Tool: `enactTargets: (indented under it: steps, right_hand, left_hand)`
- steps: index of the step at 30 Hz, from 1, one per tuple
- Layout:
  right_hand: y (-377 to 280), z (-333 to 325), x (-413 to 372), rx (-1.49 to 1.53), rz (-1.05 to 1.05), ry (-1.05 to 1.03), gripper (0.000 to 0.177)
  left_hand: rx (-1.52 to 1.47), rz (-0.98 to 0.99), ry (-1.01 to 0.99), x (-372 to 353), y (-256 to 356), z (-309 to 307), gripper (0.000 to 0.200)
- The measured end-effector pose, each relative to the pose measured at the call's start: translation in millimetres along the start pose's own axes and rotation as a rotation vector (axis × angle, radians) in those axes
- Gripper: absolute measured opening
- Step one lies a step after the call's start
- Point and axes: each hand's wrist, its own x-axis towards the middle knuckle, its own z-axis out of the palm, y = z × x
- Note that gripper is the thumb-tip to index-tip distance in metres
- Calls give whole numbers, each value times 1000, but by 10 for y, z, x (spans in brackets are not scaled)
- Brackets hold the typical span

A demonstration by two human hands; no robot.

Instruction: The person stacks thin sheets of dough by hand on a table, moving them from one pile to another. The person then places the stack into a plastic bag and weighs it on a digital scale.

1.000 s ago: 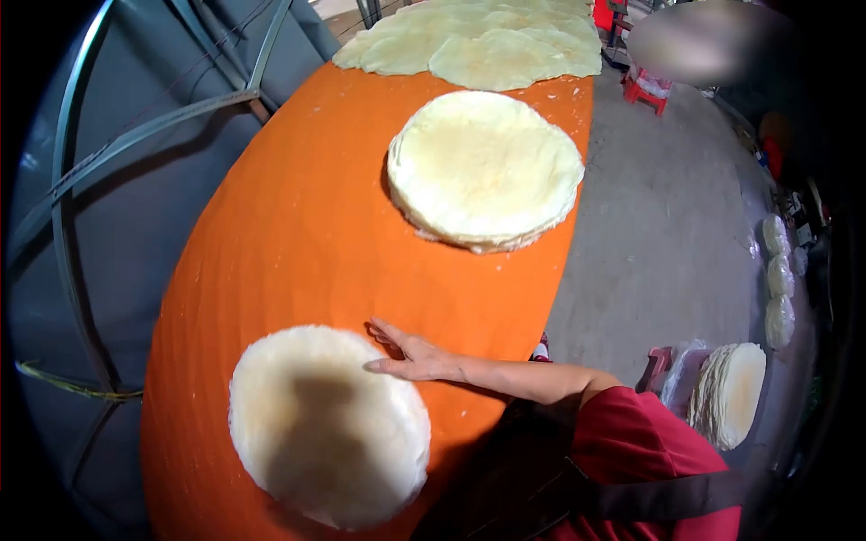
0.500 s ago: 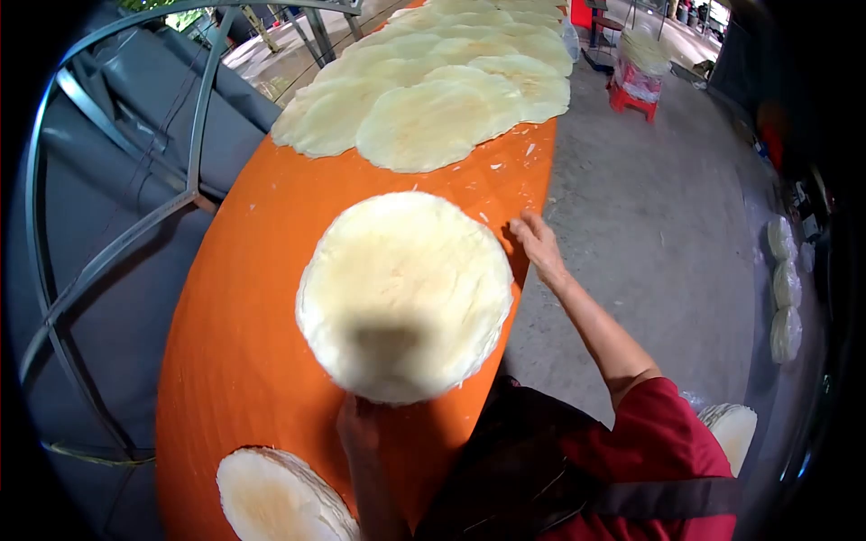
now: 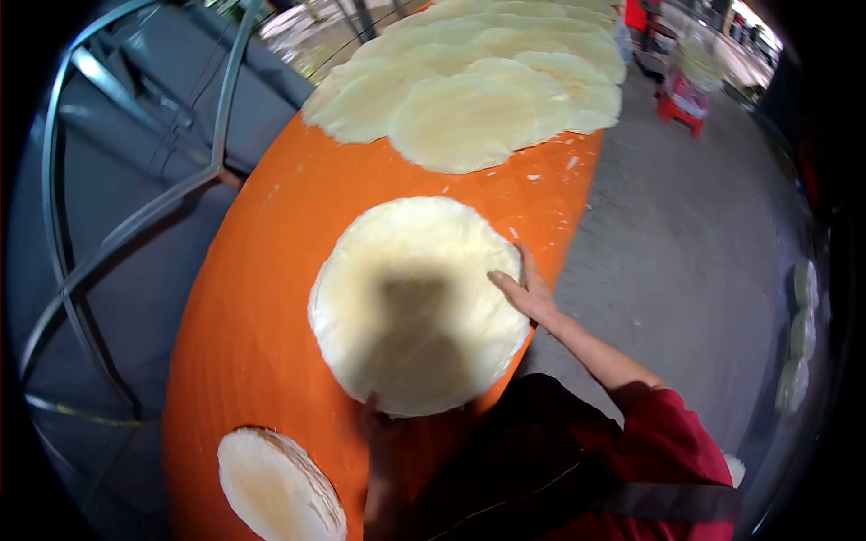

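Note:
A thick stack of round, pale rice-paper sheets (image 3: 433,243) is in front of me over the orange table (image 3: 262,298), with a dark shadow across its face. My right hand (image 3: 534,296) is closed on the stack's right edge, its thumb over the top sheet and its fingers along the rim. At the near edge, my left hand (image 3: 377,422) has its thumb against the rim. The rest of its fingers are hidden under the stack or in shade. A second rice-paper stack (image 3: 275,487) lies at the table's near left.
Overlapping rice-paper sheets (image 3: 469,113) cover the far end of the table. Metal frame bars (image 3: 153,216) run along the left. A red stool (image 3: 681,113) with a wrapped stack stands at the far right, and wrapped bundles (image 3: 799,334) line the right side.
My right hand has come in from beside the table to the stack's right edge and taken hold of it. My left hand stays at the near edge. The view has shifted slightly.

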Motion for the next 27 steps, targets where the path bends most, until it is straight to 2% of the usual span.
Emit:
enactTargets:
  steps: [1, 2, 5, 6, 7, 8, 11, 14, 15, 16, 17, 19, 20, 21, 22, 24, 25, 27]
  right_hand:
    - [-216, -129, -104, -161, -138, -35, 85]
    - [-406, -238, -191, -320, -282, -68, 90]
    - [-689, -399, -385, -447, -832, -501, 103]
    - [-934, -359, -524, -678, -825, -693, 104]
    - [-850, -276, -661, -733, -920, -719, 91]
    - [-733, -184, -745, -788, -1017, -742, 79]
    - [-528, -44, -630, -842, -1263, -446, 50]
    - [-760, 35, -535, -729, -1309, -373, 34]
    - [-823, 72, -452, -697, -1419, -352, 34]
    - [-977, 98, -375, -697, -1422, -438, 35]
    - [-1227, 122, -308, -697, -1421, -522, 36]
    - [-1805, 227, -220, -714, -1344, -729, 36]
    - [-2089, 305, -194, -815, -1335, -813, 30]
    - [-2384, 393, -175, -906, -1304, -894, 31]
    - [-2698, 482, -170, -996, -1269, -972, 31]
    - [-3403, 608, -237, -835, -1306, -916, 29]
    - [-3679, 623, -207, -776, -1170, -904, 30]
    - [-4191, 603, -133, -713, -920, -845, 35]
  left_hand:
    - [-129, -52, -9, -21, -88, 7, 56]
    - [-122, -34, 16, -39, -148, 59, 56]
    - [-68, 29, 78, -121, -186, 298, 57]
    - [-16, 62, 87, -159, -158, 365, 56]
    - [37, 94, 94, -186, -117, 429, 55]
    - [-40, 54, 112, -202, -57, 500, 54]
    - [-217, -20, 102, -202, 50, 557, 52]
    - [-263, 53, -6, -186, 68, 554, 55]
    - [-273, 118, -34, -244, 96, 642, 58]
    - [-282, 183, -60, -270, 129, 686, 61]
    - [-386, 197, -278, -247, 185, 676, 74]
    - [-544, 190, -574, -190, 112, 458, 77]
    - [-612, 184, -723, -135, 65, 352, 79]
    - [-479, 287, -773, -62, 31, 323, 78]
    - [-431, 299, -715, -28, -2, 324, 76]
    - [-334, 311, -590, 20, -97, 310, 72]
    - [-351, 265, -531, 104, -184, 229, 64]
    - [-351, 253, -468, 206, -280, 52, 60]
